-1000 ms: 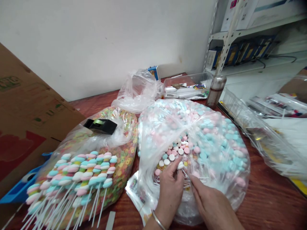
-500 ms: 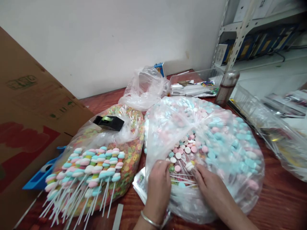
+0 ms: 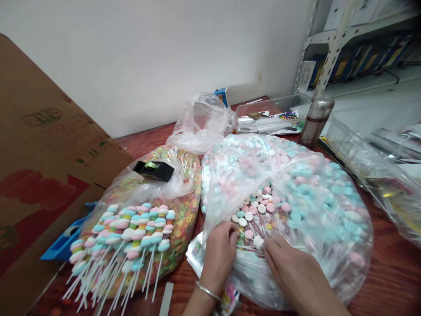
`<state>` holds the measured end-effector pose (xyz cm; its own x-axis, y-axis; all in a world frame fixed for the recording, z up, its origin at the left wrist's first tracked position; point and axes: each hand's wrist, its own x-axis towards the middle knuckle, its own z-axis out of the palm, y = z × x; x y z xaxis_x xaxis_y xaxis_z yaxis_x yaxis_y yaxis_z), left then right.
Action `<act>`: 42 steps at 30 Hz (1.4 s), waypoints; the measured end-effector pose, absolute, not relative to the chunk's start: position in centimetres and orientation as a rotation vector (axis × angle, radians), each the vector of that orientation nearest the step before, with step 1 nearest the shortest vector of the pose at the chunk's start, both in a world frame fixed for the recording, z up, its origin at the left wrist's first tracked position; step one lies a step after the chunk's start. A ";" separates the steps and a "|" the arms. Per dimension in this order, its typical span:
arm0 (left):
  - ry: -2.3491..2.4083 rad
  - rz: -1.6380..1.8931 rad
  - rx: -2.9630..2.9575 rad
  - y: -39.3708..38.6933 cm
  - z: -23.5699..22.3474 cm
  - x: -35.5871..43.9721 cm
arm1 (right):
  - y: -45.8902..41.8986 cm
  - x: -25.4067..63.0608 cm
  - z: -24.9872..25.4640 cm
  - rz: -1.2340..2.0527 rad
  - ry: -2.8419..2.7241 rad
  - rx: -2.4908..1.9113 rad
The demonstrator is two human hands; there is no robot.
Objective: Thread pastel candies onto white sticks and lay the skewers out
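Note:
A large clear bag (image 3: 329,210) of pink, blue and white marshmallows lies on the table, its top folded open. Loose pieces (image 3: 255,208) and thin white sticks sit in the opening. At its left side, my left hand (image 3: 219,248) has its fingers curled together; what they hold, if anything, is hidden. Opposite it, my right hand (image 3: 289,263) pinches at a white marshmallow (image 3: 258,242) near its fingertips. Whether a stick runs through that piece cannot be made out. Finished-looking marshmallow skewers (image 3: 131,232) lie in a pile on the left.
Beneath the skewers is a bag of ring-shaped candy (image 3: 184,210), with a black tape dispenser (image 3: 154,170) on top. A cardboard box (image 3: 49,166) stands at left. A steel flask (image 3: 316,122) and clear plastic bins (image 3: 272,116) stand behind and to the right.
My right hand has come down and slightly left, with the white marshmallow lower among the sticks. My left hand stays at the bag's opening. The whole view has shifted slightly.

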<state>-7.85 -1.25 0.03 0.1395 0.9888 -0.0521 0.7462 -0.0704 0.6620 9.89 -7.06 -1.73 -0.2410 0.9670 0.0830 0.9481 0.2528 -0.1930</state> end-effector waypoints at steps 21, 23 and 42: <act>1.494 0.620 1.507 -1.2 -0.2 -8.4 | -7.4 11.6 -0.7 0.089 -2.151 -1.828; 1.535 0.490 1.830 -1.3 0.5 -8.1 | -7.3 11.9 -0.9 0.093 -2.147 -1.902; 1.721 0.434 2.057 -0.4 0.1 -8.4 | -6.9 11.1 -1.6 0.362 -2.259 -1.957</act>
